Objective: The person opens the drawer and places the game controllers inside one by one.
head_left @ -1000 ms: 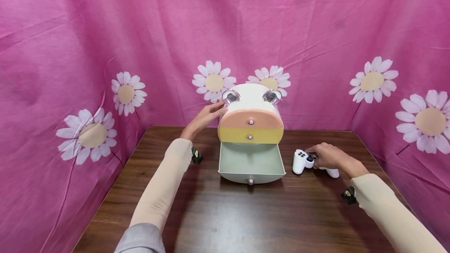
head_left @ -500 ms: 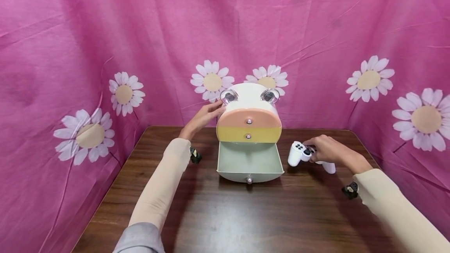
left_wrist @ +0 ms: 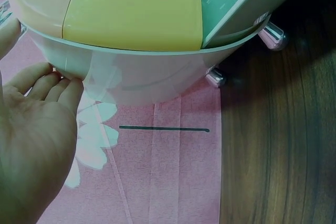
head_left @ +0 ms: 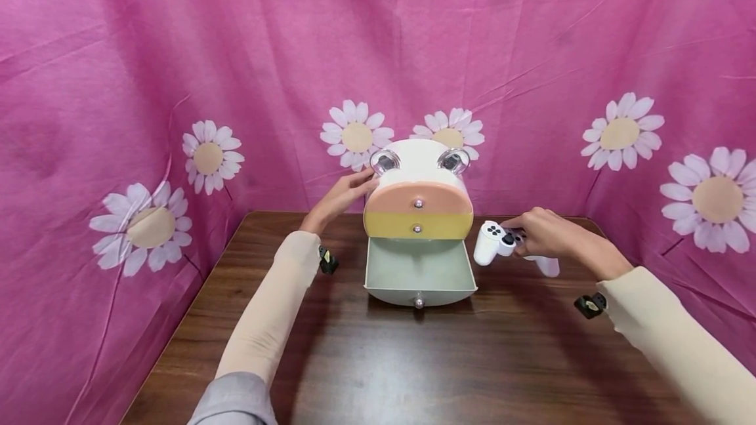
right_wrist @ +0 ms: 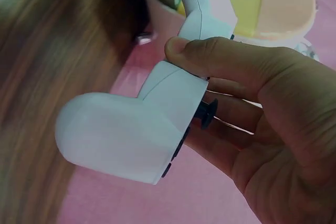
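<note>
A small frog-shaped drawer box (head_left: pixel 422 161) stands toward the back of the table, with an orange drawer (head_left: pixel 392 202), a yellow drawer (head_left: pixel 390 227) and a pulled-out pale green drawer (head_left: pixel 419 266). Against the box's left side rests my left hand (head_left: pixel 341 199), its fingertips touching the white shell, as the left wrist view also shows. My right hand (head_left: pixel 552 235) grips a white game controller (head_left: pixel 488 244) by its middle, held above the table just right of the green drawer. In the right wrist view the thumb (right_wrist: pixel 184 48) presses on the underside of the controller (right_wrist: pixel 121 129).
The dark wooden table (head_left: pixel 413 366) spreads in front of the box. A pink curtain (head_left: pixel 266 51) with white flowers surrounds the table at the back and both sides. Metal feet (left_wrist: pixel 215 77) hold the box up.
My right hand has lifted the game controller off the table and moved it a little left toward the green drawer. The left hand stays against the box.
</note>
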Motion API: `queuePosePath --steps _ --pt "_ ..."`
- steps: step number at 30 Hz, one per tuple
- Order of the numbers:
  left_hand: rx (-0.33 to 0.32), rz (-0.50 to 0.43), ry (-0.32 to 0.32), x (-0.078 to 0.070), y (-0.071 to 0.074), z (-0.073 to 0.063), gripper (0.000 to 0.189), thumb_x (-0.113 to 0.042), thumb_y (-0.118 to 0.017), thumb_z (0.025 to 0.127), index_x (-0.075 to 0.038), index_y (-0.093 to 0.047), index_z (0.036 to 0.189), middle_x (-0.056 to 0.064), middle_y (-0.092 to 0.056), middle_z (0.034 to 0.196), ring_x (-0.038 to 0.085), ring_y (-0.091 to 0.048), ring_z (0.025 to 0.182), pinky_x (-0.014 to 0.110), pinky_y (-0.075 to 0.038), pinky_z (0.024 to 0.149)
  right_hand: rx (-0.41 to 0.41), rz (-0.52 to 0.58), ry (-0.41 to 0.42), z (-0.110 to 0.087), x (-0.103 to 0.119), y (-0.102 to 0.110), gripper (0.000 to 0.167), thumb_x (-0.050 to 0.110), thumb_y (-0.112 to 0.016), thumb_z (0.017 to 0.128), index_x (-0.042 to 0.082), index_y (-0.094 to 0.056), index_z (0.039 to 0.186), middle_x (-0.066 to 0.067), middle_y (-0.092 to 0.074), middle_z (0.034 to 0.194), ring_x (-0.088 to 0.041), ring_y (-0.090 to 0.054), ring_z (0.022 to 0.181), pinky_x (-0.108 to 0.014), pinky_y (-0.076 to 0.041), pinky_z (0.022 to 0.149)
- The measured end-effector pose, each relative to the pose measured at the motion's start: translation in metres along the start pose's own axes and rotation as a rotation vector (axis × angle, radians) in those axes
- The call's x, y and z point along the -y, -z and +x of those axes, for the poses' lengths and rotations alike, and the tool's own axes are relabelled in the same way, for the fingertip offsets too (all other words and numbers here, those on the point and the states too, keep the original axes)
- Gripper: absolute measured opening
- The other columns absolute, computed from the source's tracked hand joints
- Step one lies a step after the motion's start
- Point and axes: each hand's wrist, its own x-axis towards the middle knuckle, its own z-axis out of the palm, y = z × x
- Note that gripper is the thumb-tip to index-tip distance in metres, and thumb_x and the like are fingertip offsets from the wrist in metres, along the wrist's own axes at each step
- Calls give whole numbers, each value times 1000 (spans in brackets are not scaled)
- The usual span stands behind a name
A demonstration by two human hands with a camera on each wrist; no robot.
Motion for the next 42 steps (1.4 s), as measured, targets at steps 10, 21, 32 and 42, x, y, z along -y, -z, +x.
queuePosePath --steps 10,21,32,42 --pt "2 -14 7 -1 -1 -1 71 -48 -62 106 -15 -41 165 6 -38 173 26 -35 161 47 -30 132 20 -34 79 14 29 18 43 13 -93 67 15 -82 108 12 -66 72 -2 -53 62 -29 -51 58" --pt "5 -5 29 0 2 -3 70 -49 -62 106 -17 -41 165 5 -35 174 26 -32 162 48 -29 133 58 -27 166 43 70 32 30 12 -93 67 25 -70 82 13 -60 66 -3 -51 60 -27 -47 57" --pt "6 9 11 -2 0 -1 69 -48 -60 107 -16 -42 164 5 -38 173 25 -33 162 46 -31 132 127 4 223 71 97 28 28 10 -91 67 20 -66 75 11 -56 68 -3 -49 63 -26 -45 60" --pt "4 13 17 -3 0 -1 69 -49 -60 106 -16 -42 164 6 -38 172 25 -33 162 46 -30 132 158 -94 265 101 114 14 27 22 -95 65 17 -71 75 11 -59 64 -7 -46 61 -29 -42 62"
